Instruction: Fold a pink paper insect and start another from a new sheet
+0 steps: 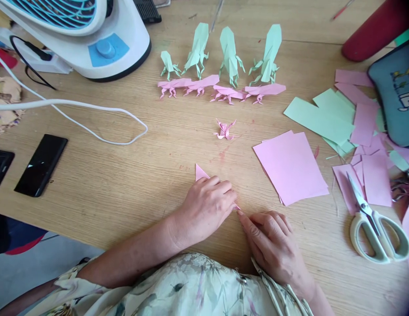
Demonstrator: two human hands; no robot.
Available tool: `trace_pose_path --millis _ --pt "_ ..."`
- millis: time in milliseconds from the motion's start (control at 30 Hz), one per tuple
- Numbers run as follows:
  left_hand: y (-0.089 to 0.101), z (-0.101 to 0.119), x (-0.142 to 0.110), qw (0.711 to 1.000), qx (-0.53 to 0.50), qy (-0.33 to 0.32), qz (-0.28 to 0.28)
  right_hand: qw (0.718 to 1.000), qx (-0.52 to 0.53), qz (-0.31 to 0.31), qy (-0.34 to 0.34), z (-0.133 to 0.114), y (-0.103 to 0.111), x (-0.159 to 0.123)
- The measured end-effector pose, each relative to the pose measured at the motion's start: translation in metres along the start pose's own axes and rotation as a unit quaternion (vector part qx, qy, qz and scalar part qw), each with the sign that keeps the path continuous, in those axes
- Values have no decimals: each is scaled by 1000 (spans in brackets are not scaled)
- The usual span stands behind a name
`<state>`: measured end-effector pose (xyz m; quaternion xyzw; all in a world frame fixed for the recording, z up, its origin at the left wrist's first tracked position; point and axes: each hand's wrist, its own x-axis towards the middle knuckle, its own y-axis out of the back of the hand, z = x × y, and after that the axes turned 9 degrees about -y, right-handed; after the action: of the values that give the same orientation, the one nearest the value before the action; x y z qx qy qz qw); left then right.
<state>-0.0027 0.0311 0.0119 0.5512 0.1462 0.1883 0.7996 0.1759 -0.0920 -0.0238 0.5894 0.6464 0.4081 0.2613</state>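
Note:
A piece of folded pink paper (201, 172) lies on the table near its front edge, mostly hidden under my left hand (209, 206). The fingers of that hand are curled over the paper and press it down. Its narrow tip pokes out at the right, where my right hand (273, 241) touches it with the index fingertip, the other fingers bent in. The right thumb is largely hidden. Ahead of my hands sits a small pink origami frog-like figure (225, 130). To the right is a stack of pink paper squares (291, 169).
Several green origami figures (229, 57) stand behind a row of pink ones (199, 85). Scissors (372, 228) lie at right beside green offcuts (323, 118) and a blue pouch (397, 92). A white fan (115, 48), a cable (125, 112) and a black phone (41, 164) occupy the left.

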Motion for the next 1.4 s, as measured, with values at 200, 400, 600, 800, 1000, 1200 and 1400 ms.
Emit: trace_pose_path --millis 200,400,600,800,1000,1200,1400 --pt "1 0 2 1000 -2 2 -14 999 -38 -11 -1 0 -3 -1" --pt "2 0 3 1000 -3 1 -18 999 -41 -4 -7 -2 -2 1" --pt "2 -1 6 1000 -6 4 -23 999 -47 0 2 -2 -4 2" --pt "4 0 8 999 -3 14 -37 999 -46 1 -2 -1 -5 0" --pt "4 -1 7 999 -7 8 -35 1000 -19 -10 18 1 -4 -3" --pt "2 -2 7 999 -6 4 -33 999 -31 -13 15 2 -6 -3" --pt "2 -2 6 999 -4 2 -33 999 -47 -7 1 0 -7 -1"
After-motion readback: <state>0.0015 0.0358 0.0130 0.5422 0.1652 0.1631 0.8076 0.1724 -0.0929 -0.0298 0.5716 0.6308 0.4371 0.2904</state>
